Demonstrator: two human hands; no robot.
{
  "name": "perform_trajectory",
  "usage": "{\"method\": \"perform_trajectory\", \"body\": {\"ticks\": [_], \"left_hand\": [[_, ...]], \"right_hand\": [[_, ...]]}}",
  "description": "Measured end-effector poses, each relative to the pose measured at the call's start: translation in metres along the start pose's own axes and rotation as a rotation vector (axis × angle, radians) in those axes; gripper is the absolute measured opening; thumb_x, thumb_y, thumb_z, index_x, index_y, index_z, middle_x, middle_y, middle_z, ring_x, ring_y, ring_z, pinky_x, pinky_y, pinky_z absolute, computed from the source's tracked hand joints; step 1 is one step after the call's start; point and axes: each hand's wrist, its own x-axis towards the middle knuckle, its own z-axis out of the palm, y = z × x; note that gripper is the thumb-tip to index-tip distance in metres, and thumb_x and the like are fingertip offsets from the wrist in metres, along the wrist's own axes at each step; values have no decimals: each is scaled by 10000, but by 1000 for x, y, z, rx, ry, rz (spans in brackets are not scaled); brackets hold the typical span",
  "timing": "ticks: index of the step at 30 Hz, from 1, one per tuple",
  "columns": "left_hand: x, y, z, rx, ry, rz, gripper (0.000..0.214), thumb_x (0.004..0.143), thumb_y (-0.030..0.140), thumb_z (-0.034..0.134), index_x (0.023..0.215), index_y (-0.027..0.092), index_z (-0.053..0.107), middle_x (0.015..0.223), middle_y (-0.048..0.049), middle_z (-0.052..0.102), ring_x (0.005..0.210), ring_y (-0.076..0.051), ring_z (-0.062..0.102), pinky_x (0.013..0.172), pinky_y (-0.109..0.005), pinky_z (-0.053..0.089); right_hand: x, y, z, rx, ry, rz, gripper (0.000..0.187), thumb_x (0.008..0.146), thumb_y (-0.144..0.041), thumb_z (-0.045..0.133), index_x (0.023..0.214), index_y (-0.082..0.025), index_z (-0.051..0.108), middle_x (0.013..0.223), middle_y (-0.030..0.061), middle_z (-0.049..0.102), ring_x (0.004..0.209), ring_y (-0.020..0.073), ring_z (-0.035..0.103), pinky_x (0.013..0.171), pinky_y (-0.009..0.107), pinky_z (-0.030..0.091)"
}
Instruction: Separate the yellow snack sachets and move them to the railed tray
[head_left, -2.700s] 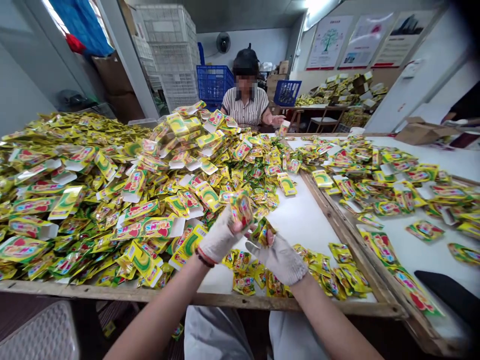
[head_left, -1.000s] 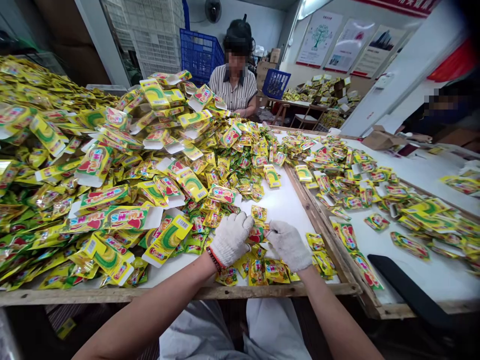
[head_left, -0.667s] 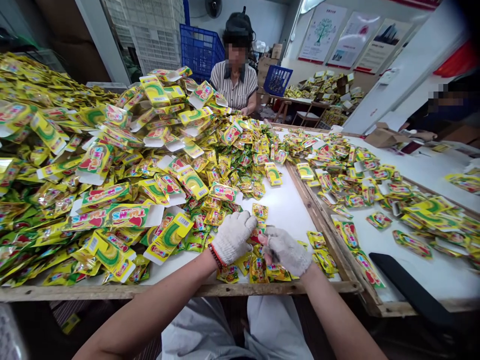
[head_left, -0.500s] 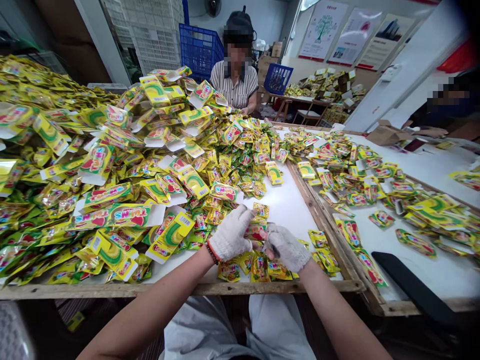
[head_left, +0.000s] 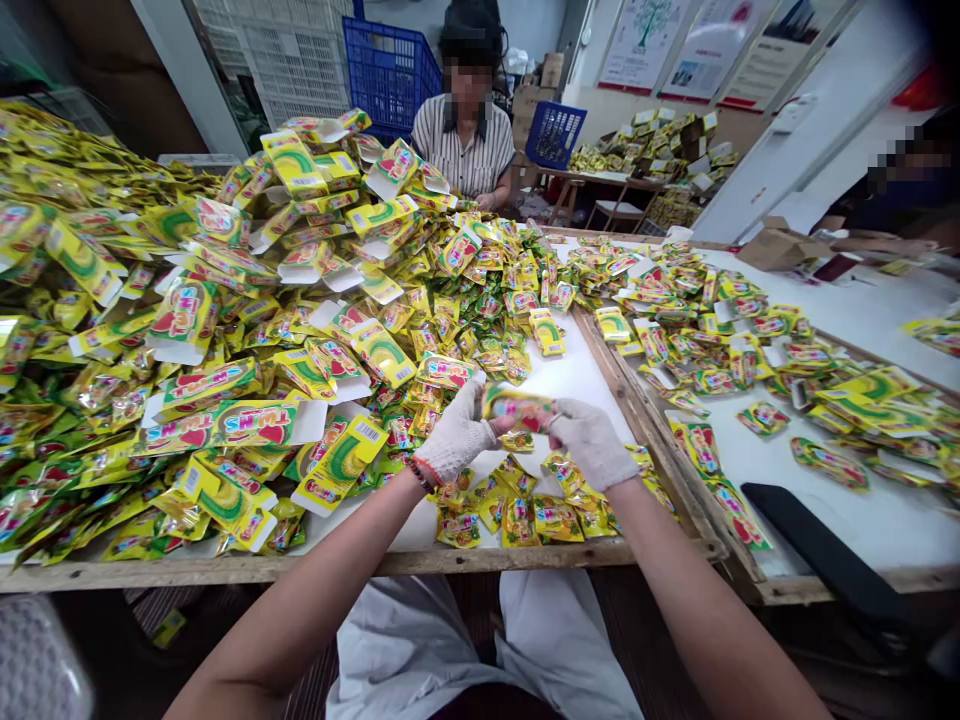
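Observation:
Both my hands wear white knit gloves and are raised a little above the white table (head_left: 581, 385). My left hand (head_left: 459, 435) and my right hand (head_left: 592, 442) pinch the two ends of a bunch of yellow sachets (head_left: 516, 404) held between them. Below my hands several loose yellow sachets (head_left: 525, 510) lie near the table's front edge. Left of my hands lies a flat yellow carton (head_left: 341, 463) at the foot of a big heap of cartons and sachets (head_left: 225, 300).
A wooden rail (head_left: 634, 420) divides my table from the right table, strewn with more sachets (head_left: 720, 340). A black flat object (head_left: 817, 545) lies at its front. A person in a striped shirt (head_left: 469, 155) sits opposite. Blue crates (head_left: 386, 75) stand behind.
My hands have lifted from the loose sachets near the front edge and now hold a bunch of sachets up between them. The view has tilted slightly down.

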Motion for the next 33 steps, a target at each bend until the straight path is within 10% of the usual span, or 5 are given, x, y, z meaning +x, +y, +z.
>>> {"method": "perform_trajectory", "body": {"ticks": [7, 12, 19, 33], "left_hand": [[5, -11, -26, 717, 88, 196, 166, 849, 324, 544, 803, 169, 585, 787, -9, 621, 756, -145, 570, 714, -259, 451], [1, -2, -46, 1097, 256, 273, 191, 896, 253, 440, 834, 182, 606, 791, -34, 619, 740, -161, 552, 680, -265, 404], [17, -11, -19, 1638, 16, 186, 287, 783, 196, 593, 1068, 166, 590, 1058, -116, 598, 998, -258, 533, 788, -355, 409], [23, -19, -12, 1637, 39, 122, 228, 779, 218, 597, 985, 121, 610, 995, -150, 610, 933, -289, 581, 775, -399, 418]], "right_hand": [[36, 2, -63, 412, 352, -139, 188, 772, -411, 540, 861, -246, 551, 894, 14, 652, 715, 129, 627, 602, 269, 510], [37, 36, -27, -173, 92, 24, 295, 758, -399, 573, 959, -187, 616, 817, 31, 636, 596, 128, 580, 530, 249, 424], [64, 60, 11, -586, 62, 31, 303, 611, -307, 734, 862, -156, 656, 983, 122, 595, 830, 202, 570, 750, 299, 393], [32, 50, -7, -320, 52, 49, 223, 713, -388, 545, 814, -192, 581, 642, -4, 604, 537, 134, 521, 503, 242, 413]]}}
